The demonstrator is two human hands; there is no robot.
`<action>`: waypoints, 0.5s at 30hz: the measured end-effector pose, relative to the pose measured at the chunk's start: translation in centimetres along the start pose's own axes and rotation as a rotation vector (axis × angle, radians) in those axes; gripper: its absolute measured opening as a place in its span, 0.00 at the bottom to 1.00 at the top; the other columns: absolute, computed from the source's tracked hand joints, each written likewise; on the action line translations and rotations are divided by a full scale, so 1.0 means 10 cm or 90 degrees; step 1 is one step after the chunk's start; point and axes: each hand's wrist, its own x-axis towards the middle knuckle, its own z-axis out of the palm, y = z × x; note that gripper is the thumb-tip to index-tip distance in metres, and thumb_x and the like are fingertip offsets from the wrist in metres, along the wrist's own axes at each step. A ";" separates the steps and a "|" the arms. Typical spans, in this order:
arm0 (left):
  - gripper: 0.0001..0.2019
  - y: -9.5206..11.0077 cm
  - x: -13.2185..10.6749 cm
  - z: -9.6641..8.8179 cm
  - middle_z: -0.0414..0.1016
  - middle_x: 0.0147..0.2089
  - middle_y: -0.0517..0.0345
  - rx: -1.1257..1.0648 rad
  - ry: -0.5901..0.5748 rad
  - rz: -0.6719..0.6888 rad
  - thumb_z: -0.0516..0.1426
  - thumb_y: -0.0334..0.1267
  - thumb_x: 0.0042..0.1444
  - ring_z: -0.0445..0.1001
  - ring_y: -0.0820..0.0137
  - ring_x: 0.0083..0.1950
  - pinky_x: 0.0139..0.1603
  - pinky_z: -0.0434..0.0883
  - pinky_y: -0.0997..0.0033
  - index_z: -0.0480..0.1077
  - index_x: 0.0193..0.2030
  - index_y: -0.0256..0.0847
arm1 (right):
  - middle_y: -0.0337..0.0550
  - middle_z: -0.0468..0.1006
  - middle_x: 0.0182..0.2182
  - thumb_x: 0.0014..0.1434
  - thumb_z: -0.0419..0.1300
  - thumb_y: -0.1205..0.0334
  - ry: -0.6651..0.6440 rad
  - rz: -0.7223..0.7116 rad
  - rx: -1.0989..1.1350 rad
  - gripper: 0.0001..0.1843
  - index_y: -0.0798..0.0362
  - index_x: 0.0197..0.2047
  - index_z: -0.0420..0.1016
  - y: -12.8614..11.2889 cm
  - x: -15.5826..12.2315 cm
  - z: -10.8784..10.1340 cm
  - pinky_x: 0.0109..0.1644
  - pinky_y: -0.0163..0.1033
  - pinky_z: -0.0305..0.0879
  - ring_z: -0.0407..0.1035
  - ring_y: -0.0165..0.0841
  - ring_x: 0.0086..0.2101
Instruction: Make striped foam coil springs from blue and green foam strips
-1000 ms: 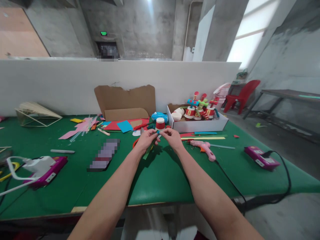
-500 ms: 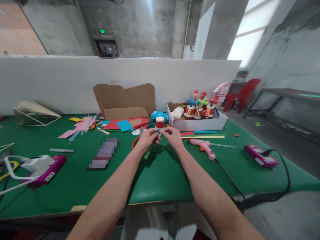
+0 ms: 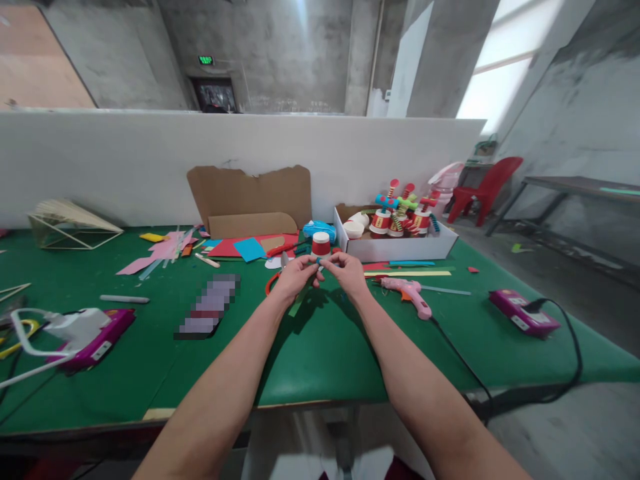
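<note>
My left hand (image 3: 293,278) and my right hand (image 3: 346,273) meet above the green table (image 3: 320,353), fingertips pinched together on a small teal piece (image 3: 317,264). A green paper strip (image 3: 299,303) hangs down from my left hand toward the table. Just behind my fingers stands a red-and-white paper cup (image 3: 321,245). Orange-handled scissors (image 3: 273,281) lie under my left hand.
A white box (image 3: 400,248) of finished cup figures sits at the back right, a pink glue gun (image 3: 409,293) with its cord beside it. Purple devices (image 3: 523,312) (image 3: 93,337) lie right and left. Torn cardboard (image 3: 250,200), coloured paper scraps (image 3: 165,253) and a wire frame (image 3: 70,227) line the back.
Both hands stay pinched together at the same spot; they have shifted only slightly toward the cup. The view has drifted a little.
</note>
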 end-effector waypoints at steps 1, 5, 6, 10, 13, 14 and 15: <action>0.06 0.00 0.00 0.00 0.73 0.21 0.61 0.001 0.001 -0.001 0.58 0.35 0.54 0.68 0.79 0.17 0.23 0.64 0.80 0.66 0.34 0.36 | 0.35 0.70 0.19 0.43 0.64 0.44 0.001 0.000 -0.003 0.19 0.54 0.23 0.72 0.00 0.00 0.00 0.28 0.34 0.55 0.60 0.27 0.23; 0.03 0.02 -0.02 0.02 0.73 0.20 0.62 -0.003 0.005 -0.004 0.57 0.33 0.55 0.68 0.79 0.17 0.23 0.64 0.81 0.66 0.34 0.36 | 0.35 0.69 0.19 0.43 0.63 0.44 0.003 -0.007 -0.008 0.19 0.54 0.23 0.72 0.00 0.00 0.00 0.27 0.34 0.55 0.60 0.27 0.22; 0.03 0.03 -0.02 0.02 0.73 0.20 0.62 -0.005 0.005 -0.004 0.57 0.32 0.55 0.68 0.79 0.17 0.23 0.64 0.81 0.66 0.35 0.36 | 0.35 0.69 0.18 0.44 0.63 0.44 0.002 -0.008 -0.009 0.19 0.54 0.23 0.72 0.00 0.00 0.00 0.27 0.34 0.55 0.60 0.27 0.22; 0.03 0.03 -0.03 0.02 0.73 0.20 0.61 -0.006 0.000 -0.001 0.57 0.32 0.55 0.68 0.79 0.17 0.22 0.64 0.81 0.66 0.35 0.36 | 0.35 0.69 0.18 0.44 0.63 0.45 0.002 -0.003 -0.009 0.19 0.54 0.23 0.72 -0.01 0.00 0.00 0.27 0.34 0.55 0.59 0.27 0.22; 0.03 0.02 -0.02 0.02 0.73 0.21 0.61 -0.004 -0.004 0.005 0.57 0.33 0.55 0.68 0.78 0.18 0.23 0.64 0.80 0.66 0.35 0.36 | 0.35 0.69 0.18 0.44 0.63 0.46 0.004 -0.003 -0.008 0.18 0.54 0.23 0.72 -0.01 0.00 -0.01 0.27 0.33 0.55 0.59 0.27 0.22; 0.03 0.01 -0.02 0.02 0.73 0.21 0.61 -0.003 -0.005 0.006 0.57 0.33 0.55 0.68 0.78 0.18 0.23 0.64 0.80 0.66 0.35 0.36 | 0.35 0.69 0.18 0.45 0.63 0.46 0.005 -0.003 -0.009 0.18 0.54 0.23 0.72 -0.01 0.00 -0.01 0.27 0.33 0.55 0.59 0.27 0.22; 0.03 0.01 -0.02 0.02 0.73 0.21 0.61 -0.002 -0.006 0.007 0.56 0.33 0.55 0.68 0.78 0.18 0.23 0.64 0.80 0.66 0.35 0.36 | 0.35 0.69 0.18 0.45 0.63 0.46 0.005 -0.004 -0.010 0.17 0.54 0.23 0.72 -0.01 0.00 -0.01 0.27 0.33 0.55 0.59 0.27 0.22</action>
